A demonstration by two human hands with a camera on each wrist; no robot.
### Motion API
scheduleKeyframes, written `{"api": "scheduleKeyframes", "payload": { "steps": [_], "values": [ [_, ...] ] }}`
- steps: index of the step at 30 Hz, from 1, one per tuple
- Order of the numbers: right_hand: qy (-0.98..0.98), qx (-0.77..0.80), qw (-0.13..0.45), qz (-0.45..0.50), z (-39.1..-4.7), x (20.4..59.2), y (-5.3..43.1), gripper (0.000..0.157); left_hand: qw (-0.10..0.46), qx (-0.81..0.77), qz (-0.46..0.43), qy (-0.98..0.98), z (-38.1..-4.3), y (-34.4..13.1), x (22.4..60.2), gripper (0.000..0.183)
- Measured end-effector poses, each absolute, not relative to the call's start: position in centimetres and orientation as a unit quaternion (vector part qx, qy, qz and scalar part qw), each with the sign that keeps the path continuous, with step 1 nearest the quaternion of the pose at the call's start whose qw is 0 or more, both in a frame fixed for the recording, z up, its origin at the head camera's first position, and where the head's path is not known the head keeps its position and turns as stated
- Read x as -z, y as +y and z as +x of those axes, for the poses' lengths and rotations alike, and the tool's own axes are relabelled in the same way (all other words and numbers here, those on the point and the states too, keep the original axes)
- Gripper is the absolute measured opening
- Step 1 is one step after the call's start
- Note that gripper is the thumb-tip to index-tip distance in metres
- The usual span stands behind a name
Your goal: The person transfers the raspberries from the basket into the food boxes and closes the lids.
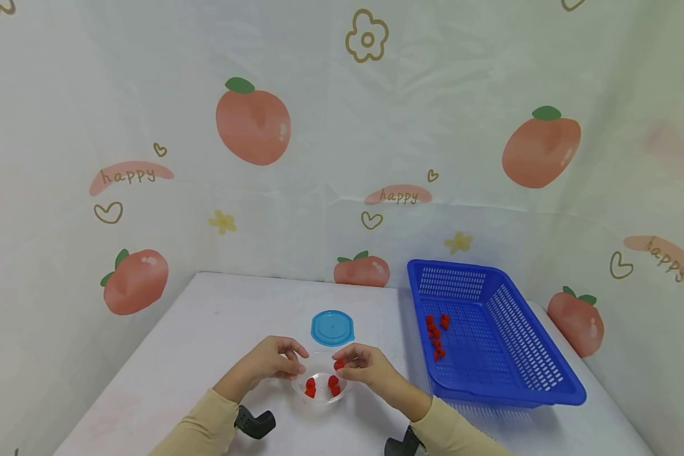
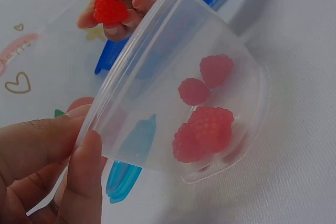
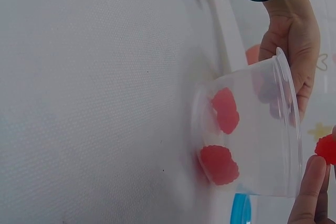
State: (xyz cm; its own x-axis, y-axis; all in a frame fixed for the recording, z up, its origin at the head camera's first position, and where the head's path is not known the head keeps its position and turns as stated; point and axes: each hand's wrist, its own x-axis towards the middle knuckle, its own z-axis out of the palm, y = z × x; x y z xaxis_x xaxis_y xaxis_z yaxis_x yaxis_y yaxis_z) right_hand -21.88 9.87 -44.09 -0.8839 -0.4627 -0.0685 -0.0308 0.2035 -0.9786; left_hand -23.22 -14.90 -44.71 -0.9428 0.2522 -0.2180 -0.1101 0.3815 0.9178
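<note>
A clear plastic tub (image 3: 262, 140) stands on the white table, with several red raspberries (image 2: 210, 129) on its bottom. My left hand (image 1: 270, 360) pinches the tub's rim on the left side, thumb on one face of the wall and fingers on the other. Over the right part of the rim, my right hand (image 1: 370, 367) holds one raspberry (image 2: 110, 10) between thumb and fingertips. Just behind the tub lies a round blue lid (image 1: 332, 327), flat on the table.
To the right stands a blue perforated basket (image 1: 507, 394), with several more raspberries (image 1: 435, 332) along its left side. Dark wrist-worn devices (image 1: 254, 422) show at both cuffs. A printed fabric backdrop (image 1: 319, 126) rises behind the table (image 1: 234, 310).
</note>
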Motion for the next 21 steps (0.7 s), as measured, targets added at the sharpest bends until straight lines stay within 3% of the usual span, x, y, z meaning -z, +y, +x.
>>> {"api": "scheduleKeyframes", "payload": {
  "steps": [21],
  "values": [
    [0.756,0.607,0.176,-0.171,-21.95,43.98,10.02,0.032,0.161,-0.558,0.048,0.812,-23.09,-14.88,44.53,0.027]
  ]
}}
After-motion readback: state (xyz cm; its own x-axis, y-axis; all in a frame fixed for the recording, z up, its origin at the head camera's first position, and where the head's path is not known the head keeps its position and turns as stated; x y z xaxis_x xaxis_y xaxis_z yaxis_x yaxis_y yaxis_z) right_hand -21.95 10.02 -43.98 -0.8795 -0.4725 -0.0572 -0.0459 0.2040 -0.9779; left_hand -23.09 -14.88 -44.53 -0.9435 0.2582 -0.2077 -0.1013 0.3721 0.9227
